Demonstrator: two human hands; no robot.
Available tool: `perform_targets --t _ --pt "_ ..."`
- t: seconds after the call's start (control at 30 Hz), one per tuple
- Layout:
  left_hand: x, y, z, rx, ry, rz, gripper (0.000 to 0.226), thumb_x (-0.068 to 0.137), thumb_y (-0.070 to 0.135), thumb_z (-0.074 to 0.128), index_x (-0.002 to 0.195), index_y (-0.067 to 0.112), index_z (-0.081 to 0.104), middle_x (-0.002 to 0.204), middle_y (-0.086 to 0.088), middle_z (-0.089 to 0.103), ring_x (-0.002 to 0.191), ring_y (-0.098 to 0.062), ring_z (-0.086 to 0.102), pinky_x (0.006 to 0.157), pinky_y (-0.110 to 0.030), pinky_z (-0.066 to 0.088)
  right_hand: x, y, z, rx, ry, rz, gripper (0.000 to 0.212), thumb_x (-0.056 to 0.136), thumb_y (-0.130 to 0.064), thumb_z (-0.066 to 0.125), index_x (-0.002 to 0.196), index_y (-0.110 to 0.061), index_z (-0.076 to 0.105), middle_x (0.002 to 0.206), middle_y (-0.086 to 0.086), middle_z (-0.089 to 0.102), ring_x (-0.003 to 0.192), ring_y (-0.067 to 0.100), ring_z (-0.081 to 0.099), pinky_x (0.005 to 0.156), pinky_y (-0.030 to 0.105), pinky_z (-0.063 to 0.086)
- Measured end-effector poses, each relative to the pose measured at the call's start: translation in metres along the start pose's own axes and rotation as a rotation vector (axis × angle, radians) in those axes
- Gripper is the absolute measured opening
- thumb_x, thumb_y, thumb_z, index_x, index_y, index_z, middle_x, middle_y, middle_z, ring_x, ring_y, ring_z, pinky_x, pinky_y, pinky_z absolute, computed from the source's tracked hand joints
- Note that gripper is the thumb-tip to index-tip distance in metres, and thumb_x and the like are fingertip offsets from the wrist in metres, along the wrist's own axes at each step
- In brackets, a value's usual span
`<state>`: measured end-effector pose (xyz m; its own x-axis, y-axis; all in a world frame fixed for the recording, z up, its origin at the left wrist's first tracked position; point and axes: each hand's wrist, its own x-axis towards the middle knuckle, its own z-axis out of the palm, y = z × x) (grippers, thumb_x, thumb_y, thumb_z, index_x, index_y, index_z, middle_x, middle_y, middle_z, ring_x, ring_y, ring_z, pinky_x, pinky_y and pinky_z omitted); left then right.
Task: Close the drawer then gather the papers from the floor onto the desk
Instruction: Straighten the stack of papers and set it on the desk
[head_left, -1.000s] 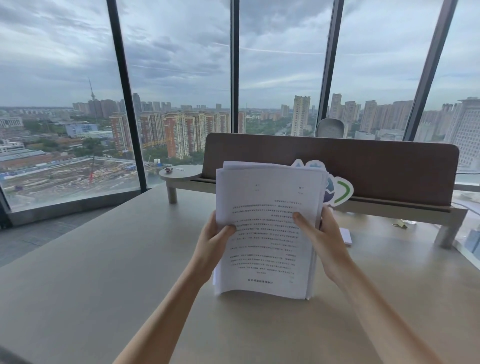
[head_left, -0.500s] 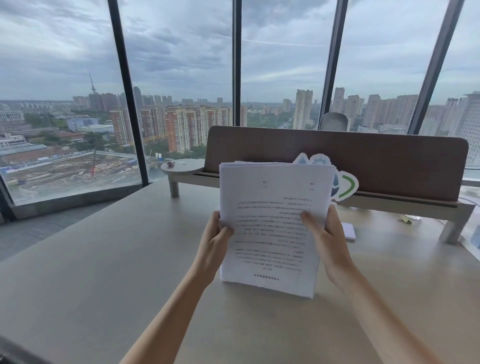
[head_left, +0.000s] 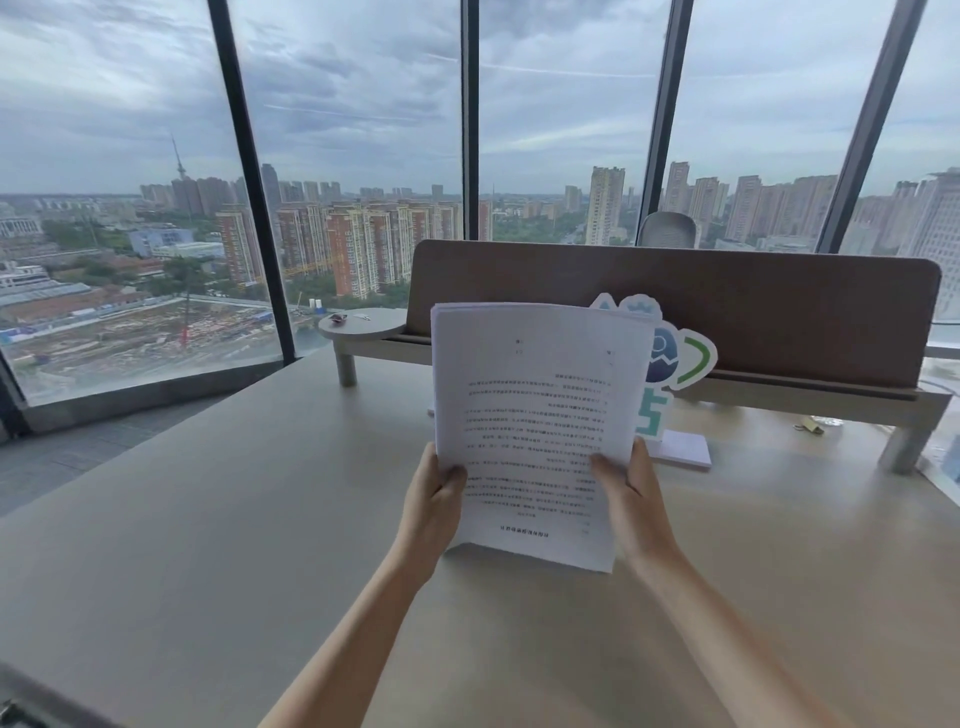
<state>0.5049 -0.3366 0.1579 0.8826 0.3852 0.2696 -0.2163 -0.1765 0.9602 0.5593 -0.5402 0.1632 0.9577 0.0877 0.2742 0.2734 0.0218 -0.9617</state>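
Two hands, one paper stack, upright on desk

Left hand (head_left: 434, 501) and right hand (head_left: 631, 499) each pinch a side edge of the printed paper stack (head_left: 535, 415), thumbs on front sheet, fingers behind; bottom edge appears to rest on the desk (head_left: 208, 519), sheets approx. vertical. Top edges uneven, so alignment prob. incomplete. Risk: loose side pinch w/ stack on edge lets inner sheets slide or fan out; releasing before laying flat could tip it fwd or back against the die-cut sign (head_left: 670, 358) just behind. Drawer and floor not in view, status unconfirmed
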Motion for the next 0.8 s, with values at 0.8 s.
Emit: perform_targets --t 0.8 --pt "0.009 -0.010 -0.050 -0.065 0.317 -0.187 0.009 0.084 0.006 0.035 0.077 0.003 0.041 0.077 -0.008 0.048 0.071 -0.019 0.043 0.064 -0.033 0.035 0.007 -0.002 0.071 -0.091 -0.021 0.119 0.036 0.097 -0.017 0.042 0.128 -0.023 0.058 0.117 -0.004 0.070 0.109 0.019 0.065 0.101 0.048 0.051"
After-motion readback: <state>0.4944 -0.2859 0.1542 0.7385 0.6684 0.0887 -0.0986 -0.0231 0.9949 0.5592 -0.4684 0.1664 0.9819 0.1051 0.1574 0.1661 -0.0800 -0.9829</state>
